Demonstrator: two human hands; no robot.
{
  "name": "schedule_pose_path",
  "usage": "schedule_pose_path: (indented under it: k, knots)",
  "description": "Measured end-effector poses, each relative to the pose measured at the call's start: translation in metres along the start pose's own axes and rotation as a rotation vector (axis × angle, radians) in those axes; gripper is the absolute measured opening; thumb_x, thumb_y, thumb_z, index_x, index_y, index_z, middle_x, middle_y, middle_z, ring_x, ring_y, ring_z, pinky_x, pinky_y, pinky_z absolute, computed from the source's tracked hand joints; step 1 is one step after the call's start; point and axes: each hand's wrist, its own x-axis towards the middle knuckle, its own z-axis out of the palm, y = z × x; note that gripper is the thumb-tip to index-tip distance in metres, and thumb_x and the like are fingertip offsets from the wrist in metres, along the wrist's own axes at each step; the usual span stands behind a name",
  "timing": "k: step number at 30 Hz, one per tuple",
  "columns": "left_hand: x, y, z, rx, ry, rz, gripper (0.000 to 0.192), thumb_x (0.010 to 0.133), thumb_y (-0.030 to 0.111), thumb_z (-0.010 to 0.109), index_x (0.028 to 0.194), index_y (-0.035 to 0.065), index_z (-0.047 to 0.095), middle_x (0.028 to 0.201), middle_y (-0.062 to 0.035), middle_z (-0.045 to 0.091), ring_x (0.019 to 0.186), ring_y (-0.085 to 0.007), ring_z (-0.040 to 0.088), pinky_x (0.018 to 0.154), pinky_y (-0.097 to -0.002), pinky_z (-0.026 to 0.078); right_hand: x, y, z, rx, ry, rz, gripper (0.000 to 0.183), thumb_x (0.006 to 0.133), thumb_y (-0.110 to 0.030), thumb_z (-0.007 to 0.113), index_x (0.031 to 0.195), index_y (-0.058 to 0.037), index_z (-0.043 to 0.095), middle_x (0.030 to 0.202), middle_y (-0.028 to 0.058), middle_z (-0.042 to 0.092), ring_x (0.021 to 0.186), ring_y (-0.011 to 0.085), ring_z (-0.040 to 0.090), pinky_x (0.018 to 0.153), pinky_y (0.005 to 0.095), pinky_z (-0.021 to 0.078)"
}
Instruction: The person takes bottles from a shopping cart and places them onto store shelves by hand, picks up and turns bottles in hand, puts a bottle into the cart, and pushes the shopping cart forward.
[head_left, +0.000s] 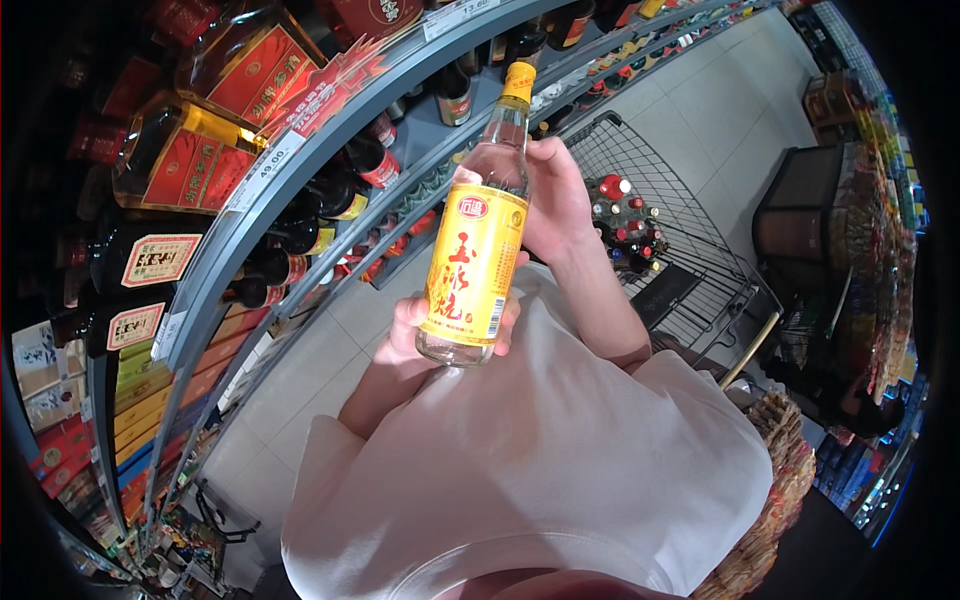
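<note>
A clear glass bottle (480, 225) with a yellow cap and a yellow label bearing red writing is held up before my chest, its cap pointing away from me. My left hand (412, 334) grips it near the base, thumb at one side and fingertips at the other. Against the neck and shoulder side rests my right hand (559, 199), its fingers partly hidden behind the glass. Shelves of bottled liquor (202, 169) stand to the left, with price tags along their edge.
At the right stands a wire shopping cart (675, 195) containing several capped bottles (626, 214). A long shelf edge (300, 131) curves close by on the left. Stacked boxes (142, 412) fill lower shelves, and packaged goods (877, 247) line the far right.
</note>
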Motion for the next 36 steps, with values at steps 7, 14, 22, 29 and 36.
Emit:
schedule_pose_path:
  k: [7, 14, 22, 29, 36]
  knots:
    - [0.002, 0.001, 0.005, 0.011, 0.014, 0.005, 0.117, 0.074, 0.056, 0.077, 0.156, -0.0022, 0.016, 0.113, -0.0192, 0.057, 0.095, -0.0301, 0.068, 0.083, -0.0344, 0.056, -0.002, 0.000, 0.008, -0.023, 0.043, 0.008, 0.038, 0.096, -0.025, 0.045, 0.123, -0.0007, 0.055, 0.110, 0.0123, 0.064, 0.100, 0.0251, 0.063, 0.099, 0.0441, 0.0480]
    - [0.003, -0.001, 0.001, 0.016, -0.025, 0.011, 0.117, 0.074, 0.056, 0.077, 0.156, -0.0027, 0.017, 0.112, -0.0192, 0.058, 0.095, -0.0302, 0.068, 0.084, -0.0349, 0.055, 0.001, -0.002, -0.012, -0.031, 0.024, 0.008, 0.044, 0.095, -0.033, 0.047, 0.123, 0.0017, 0.050, 0.117, 0.0208, 0.064, 0.109, 0.0326, 0.064, 0.098, 0.0488, 0.0507]
    - [0.000, -0.001, 0.001, 0.023, -0.006, 0.011, 0.119, 0.073, 0.057, 0.077, 0.156, -0.0027, 0.016, 0.112, -0.0197, 0.058, 0.095, -0.0299, 0.068, 0.083, -0.0343, 0.055, 0.000, 0.000, 0.000, 0.011, -0.104, 0.012, 0.039, 0.097, -0.026, 0.043, 0.124, -0.0002, 0.053, 0.112, 0.0154, 0.064, 0.110, 0.0317, 0.063, 0.101, 0.0451, 0.0471]
    - [-0.001, 0.001, 0.010, 0.030, 0.075, -0.010, 0.123, 0.068, 0.052, 0.083, 0.158, -0.0024, 0.018, 0.110, -0.0194, 0.059, 0.087, -0.0300, 0.065, 0.074, -0.0347, 0.052, 0.002, 0.000, -0.005, 0.061, -0.106, 0.040, 0.037, 0.098, -0.026, 0.043, 0.123, -0.0011, 0.053, 0.113, 0.0130, 0.064, 0.108, 0.0266, 0.063, 0.100, 0.0423, 0.0477]
    - [-0.001, 0.003, 0.014, 0.075, 0.093, -0.005, 0.124, 0.067, 0.053, 0.084, 0.158, -0.0035, 0.019, 0.108, -0.0196, 0.060, 0.087, -0.0293, 0.067, 0.072, -0.0335, 0.054, -0.002, 0.000, 0.000, 0.010, -0.026, 0.007, 0.039, 0.098, -0.025, 0.048, 0.129, -0.0014, 0.053, 0.116, 0.0100, 0.064, 0.109, 0.0212, 0.061, 0.100, 0.0405, 0.0474]
